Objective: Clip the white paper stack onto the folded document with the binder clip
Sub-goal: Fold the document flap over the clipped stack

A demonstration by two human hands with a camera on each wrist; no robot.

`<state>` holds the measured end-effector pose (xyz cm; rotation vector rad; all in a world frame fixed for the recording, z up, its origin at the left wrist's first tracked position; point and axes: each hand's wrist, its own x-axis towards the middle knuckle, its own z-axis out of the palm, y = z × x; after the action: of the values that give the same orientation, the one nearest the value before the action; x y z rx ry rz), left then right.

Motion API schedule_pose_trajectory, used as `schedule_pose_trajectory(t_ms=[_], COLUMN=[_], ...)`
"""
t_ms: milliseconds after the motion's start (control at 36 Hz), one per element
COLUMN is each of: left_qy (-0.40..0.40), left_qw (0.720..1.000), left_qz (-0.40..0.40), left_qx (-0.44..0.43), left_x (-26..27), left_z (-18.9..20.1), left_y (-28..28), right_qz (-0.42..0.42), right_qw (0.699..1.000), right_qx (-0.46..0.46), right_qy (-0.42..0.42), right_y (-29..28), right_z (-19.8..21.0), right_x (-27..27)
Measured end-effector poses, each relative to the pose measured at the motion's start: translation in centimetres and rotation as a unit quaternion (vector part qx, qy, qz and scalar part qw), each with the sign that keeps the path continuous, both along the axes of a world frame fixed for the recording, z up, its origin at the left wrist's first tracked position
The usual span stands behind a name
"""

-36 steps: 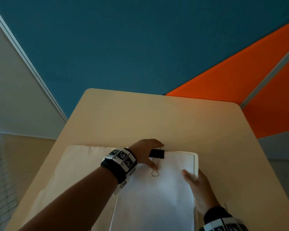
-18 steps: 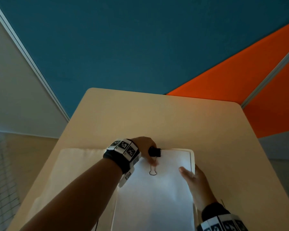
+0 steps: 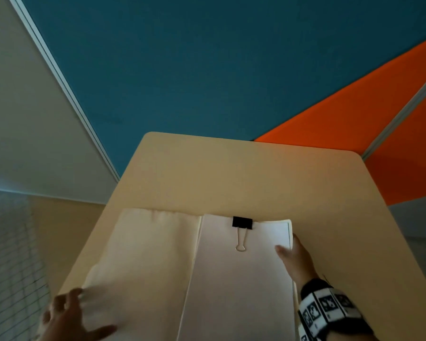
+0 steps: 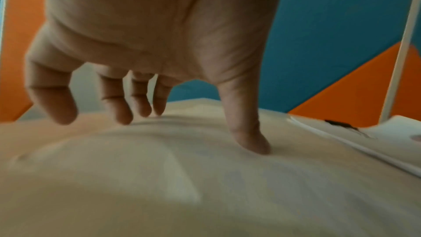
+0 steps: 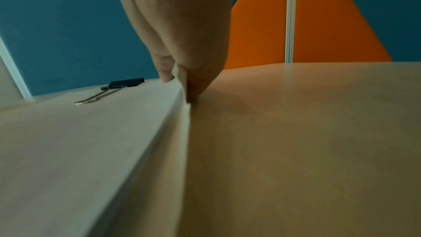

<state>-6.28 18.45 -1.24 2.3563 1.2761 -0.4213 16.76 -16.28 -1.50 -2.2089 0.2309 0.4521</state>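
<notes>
A black binder clip (image 3: 242,222) grips the far edge of the white paper stack (image 3: 239,286), its silver handle lying flat on the top sheet. The stack lies on the right half of the cream folded document (image 3: 143,254). My left hand (image 3: 84,311) is at the near left with its fingers spread; in the left wrist view the thumb (image 4: 248,141) touches the cream flap (image 4: 205,177). My right hand (image 3: 289,247) pinches the right edge of the stack (image 5: 91,141), thumb on top and fingers (image 5: 198,86) under it. The clip (image 5: 126,83) shows left of that hand.
The beige table (image 3: 231,173) stretches bare beyond the papers to its rounded far edge. Blue and orange partition panels (image 3: 207,70) stand behind it. A tiled floor (image 3: 10,254) lies off the table's left side.
My left hand has let go of the binder clip and drawn back to the near left onto the cream flap. The clip stays on the stack's far edge. My right hand has held its place.
</notes>
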Motion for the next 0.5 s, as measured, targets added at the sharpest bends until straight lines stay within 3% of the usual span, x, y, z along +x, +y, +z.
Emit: schedule_pose_trajectory(t_ms=[139, 250, 444, 500], left_qy=[0.005, 0.028, -0.141, -0.176], left_qw=[0.999, 0.999, 0.989, 0.981], left_qz=[0.047, 0.023, -0.026, -0.075], left_qx=[0.014, -0.017, 0.019, 0.025], left_x=[-1.0, -0.7, -1.5, -1.8], left_z=[-0.5, 0.2, 8.2, 10.5], left_y=[-0.4, 0.6, -0.5, -2.1], right_qz=[-0.001, 0.001, -0.013, -0.007], right_qw=[0.997, 0.997, 0.998, 0.998], right_qx=[-0.072, -0.076, -0.061, -0.064], right_qy=[0.0, -0.016, -0.019, -0.019], right_y=[-0.4, -0.7, -1.8, -2.2], right_z=[0.2, 0.2, -0.1, -0.4], right_x=[-0.2, -1.1, -1.9, -1.9])
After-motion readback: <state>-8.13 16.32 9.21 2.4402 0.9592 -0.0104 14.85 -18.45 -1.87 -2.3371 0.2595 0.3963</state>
